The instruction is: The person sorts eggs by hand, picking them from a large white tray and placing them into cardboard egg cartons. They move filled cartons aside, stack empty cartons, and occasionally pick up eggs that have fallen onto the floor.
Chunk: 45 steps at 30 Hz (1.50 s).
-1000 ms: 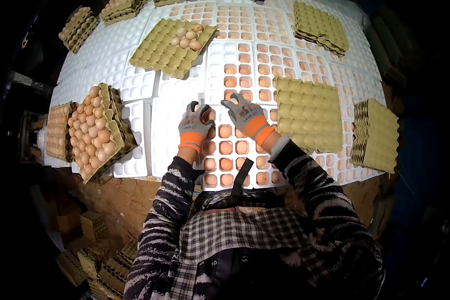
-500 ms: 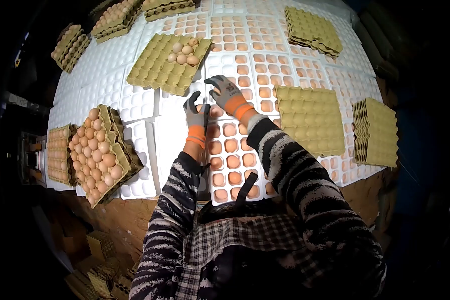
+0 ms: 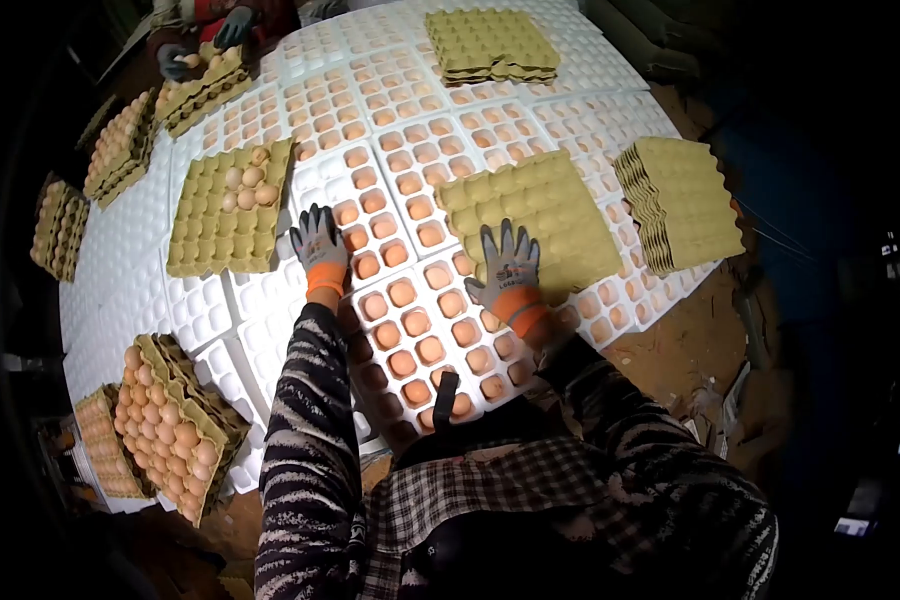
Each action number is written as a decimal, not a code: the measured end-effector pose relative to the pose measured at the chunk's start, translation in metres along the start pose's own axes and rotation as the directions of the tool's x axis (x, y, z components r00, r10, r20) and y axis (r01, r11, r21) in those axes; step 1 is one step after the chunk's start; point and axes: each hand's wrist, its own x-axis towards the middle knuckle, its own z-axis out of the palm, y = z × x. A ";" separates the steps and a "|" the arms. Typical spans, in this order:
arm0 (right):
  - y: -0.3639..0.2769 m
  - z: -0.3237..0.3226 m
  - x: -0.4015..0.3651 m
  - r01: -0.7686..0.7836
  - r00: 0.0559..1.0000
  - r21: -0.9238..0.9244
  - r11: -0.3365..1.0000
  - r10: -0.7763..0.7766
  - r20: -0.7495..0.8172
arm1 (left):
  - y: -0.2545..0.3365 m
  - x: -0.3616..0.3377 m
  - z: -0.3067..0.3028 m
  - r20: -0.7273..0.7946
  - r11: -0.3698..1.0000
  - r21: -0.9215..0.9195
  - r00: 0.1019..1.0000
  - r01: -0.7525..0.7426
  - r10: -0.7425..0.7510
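My left hand [image 3: 320,248], in a grey glove with an orange cuff, lies flat with fingers stretched, at the left edge of a white foam tray whose pockets hold brown eggs [image 3: 367,264]. My right hand [image 3: 511,270], gloved alike, spreads its fingers over the near left part of an upside-down, olive pulp tray [image 3: 560,215]. Beneath and nearer to me, another white tray [image 3: 382,325] carries rows of eggs [image 3: 415,322]. Left of my left hand sits an olive pulp tray [image 3: 205,225] with several eggs [image 3: 253,175] grouped at its far right corner.
Stacked pulp trays stand at right [image 3: 685,205] and at the far side [image 3: 492,45]. Pulp trays full of eggs [image 3: 165,430] are piled at near left, with more egg stacks [image 3: 120,145] behind. Another person's gloved hands [image 3: 232,28] work over a tray at upper left.
My hands have moved apart, the right one onto the upside-down pulp tray, and their curled fingers have straightened. The view has shifted, bringing the other person's hands into sight.
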 end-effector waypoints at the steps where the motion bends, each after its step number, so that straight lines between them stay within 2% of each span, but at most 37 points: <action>1: 0.005 -0.011 -0.001 0.031 0.995 0.011 0.999 -0.032 0.090 | 0.011 -0.003 -0.018 -0.002 0.999 -0.050 1.000 0.001 -0.001; 2: 0.008 -0.023 0.000 0.058 0.983 0.026 0.998 -0.062 0.175 | 0.023 -0.006 -0.036 -0.006 0.995 -0.101 1.000 -0.001 0.001; 3: 0.013 -0.021 -0.002 0.061 0.982 0.020 0.998 -0.064 0.179 | 0.025 -0.013 -0.041 -0.063 0.975 -0.217 0.998 -0.037 0.024; 4: 0.019 -0.032 -0.006 0.094 0.988 0.022 0.995 -0.096 0.121 | 0.029 -0.023 -0.045 -0.117 0.940 -0.332 0.992 -0.080 0.044; 6: 0.045 -0.053 -0.010 0.128 0.992 0.118 0.985 -0.127 -0.012 | 0.063 -0.054 -0.085 -0.052 0.802 -0.597 0.999 -0.020 -0.013; 8: 0.079 -0.117 -0.029 0.201 0.977 0.303 0.932 -0.169 -0.129 | 0.077 -0.090 -0.104 0.032 0.692 -0.720 0.999 0.046 -0.033; 9: 0.096 -0.146 -0.047 0.311 0.934 0.323 0.894 -0.225 -0.277 | 0.082 -0.109 -0.113 0.081 0.683 -0.722 0.994 0.111 -0.076; 10: 0.113 -0.175 -0.065 0.392 0.894 0.327 0.860 -0.272 -0.357 | 0.088 -0.124 -0.119 0.108 0.660 -0.736 0.989 0.151 -0.106; 12: 0.150 -0.209 -0.087 0.420 0.800 0.052 0.906 -0.343 -0.492 | 0.101 -0.151 -0.133 0.142 0.596 -0.777 0.979 0.203 -0.149; 13: 0.175 -0.221 -0.088 0.366 0.797 0.004 0.931 -0.311 -0.518 | 0.112 -0.163 -0.142 0.257 0.477 -0.805 0.932 0.353 -0.257; 14: 0.205 -0.234 -0.086 0.309 0.790 -0.039 0.950 -0.279 -0.546 | 0.110 -0.175 -0.137 0.209 0.452 -0.848 0.958 0.279 -0.198; 15: 0.243 -0.235 -0.084 0.268 0.746 -0.059 0.961 -0.246 -0.619 | 0.106 -0.186 -0.133 0.209 0.543 -0.795 0.962 0.271 -0.175; 16: 0.280 -0.235 -0.082 0.229 0.743 -0.046 0.972 -0.205 -0.637 | 0.106 -0.192 -0.132 0.212 0.630 -0.732 0.965 0.261 -0.154; 17: 0.318 -0.228 -0.082 0.174 0.730 -0.101 0.980 -0.197 -0.655 | 0.123 -0.196 -0.142 0.213 0.606 -0.748 0.963 0.271 -0.168; 18: 0.361 -0.218 -0.079 0.173 0.714 -0.182 0.968 -0.251 -0.654 | 0.133 -0.201 -0.143 0.227 0.604 -0.741 0.956 0.293 -0.186; 19: 0.400 -0.208 -0.080 0.175 0.742 -0.199 0.964 -0.262 -0.617 | 0.130 -0.209 -0.136 0.286 0.627 -0.707 0.943 0.327 -0.169; 20: 0.442 -0.191 -0.079 0.235 0.762 -0.212 0.949 -0.315 -0.566 | 0.125 -0.217 -0.125 0.344 0.652 -0.669 0.926 0.357 -0.155; 21: 0.474 -0.166 -0.078 0.218 0.837 -0.179 0.959 -0.278 -0.471 | 0.127 -0.222 -0.119 0.264 0.778 -0.580 0.960 0.239 -0.098; 23: 0.524 -0.108 -0.068 0.196 0.933 -0.186 0.963 -0.242 -0.268 | 0.135 -0.229 -0.111 0.248 0.902 -0.396 0.966 0.171 -0.075; 24: 0.524 -0.100 -0.064 0.200 0.957 -0.222 0.954 -0.239 -0.165 | 0.139 -0.235 -0.107 0.229 0.960 -0.257 0.972 0.110 -0.050; 25: 0.530 -0.099 -0.064 0.220 0.954 -0.263 0.939 -0.264 -0.143 | 0.141 -0.238 -0.102 0.288 0.977 -0.163 0.954 0.134 -0.083; 26: 0.531 -0.093 -0.061 0.135 0.960 -0.294 0.946 -0.199 -0.200 | 0.145 -0.244 -0.097 0.309 0.993 -0.022 0.946 0.115 -0.102; 29: 0.519 -0.075 -0.066 -0.102 0.933 -0.312 0.945 -0.018 -0.360 | 0.156 -0.248 -0.100 0.261 0.997 0.025 0.962 0.072 -0.076; 31: 0.497 -0.061 -0.082 -0.132 0.705 0.161 0.978 0.207 -0.678 | 0.158 -0.246 -0.100 0.243 0.997 0.014 0.967 0.076 -0.077; 32: 0.485 -0.055 -0.086 -0.060 0.554 0.385 0.921 0.351 -0.755 | 0.162 -0.244 -0.101 0.243 0.998 0.018 0.968 0.066 -0.068; 33: 0.479 -0.033 -0.081 -0.013 0.449 0.631 0.775 0.569 -0.689 | 0.167 -0.242 -0.103 0.237 0.998 0.025 0.969 0.064 -0.068; 34: 0.472 0.006 -0.074 0.058 0.365 0.825 0.562 0.757 -0.541 | 0.169 -0.243 -0.108 0.237 0.997 0.037 0.969 0.064 -0.071; 35: 0.481 0.067 -0.070 0.040 0.543 0.939 0.340 0.782 -0.306 | 0.165 -0.245 -0.103 0.201 0.998 0.028 0.978 0.055 -0.060; 36: 0.456 0.048 -0.062 0.147 0.635 0.989 -0.021 0.769 -0.078 | 0.167 -0.245 -0.106 0.208 0.997 0.024 0.976 0.067 -0.070; 37: 0.425 0.020 -0.055 0.196 0.688 0.901 -0.388 0.709 0.156 | 0.169 -0.245 -0.109 0.207 0.997 0.020 0.976 0.069 -0.071; 38: 0.432 0.030 -0.047 0.223 0.702 0.866 -0.448 0.690 0.175 | 0.171 -0.244 -0.110 0.203 0.997 0.013 0.976 0.071 -0.072; 39: 0.464 0.077 -0.047 0.174 0.734 0.962 0.212 0.623 -0.270 | 0.177 -0.242 -0.115 0.207 0.996 0.010 0.974 0.094 -0.094; 40: 0.456 0.065 -0.043 0.192 0.772 0.944 -0.267 0.635 0.022 | 0.177 -0.242 -0.117 0.205 0.996 0.001 0.975 0.090 -0.088; 41: 0.451 0.051 -0.039 0.192 0.782 0.890 -0.414 0.612 0.116 | 0.174 -0.243 -0.116 0.205 0.995 -0.009 0.974 0.098 -0.094; 45: 0.464 0.033 -0.040 0.111 0.822 0.892 -0.438 0.545 0.165 | 0.174 -0.242 -0.117 0.183 0.994 -0.030 0.978 0.104 -0.097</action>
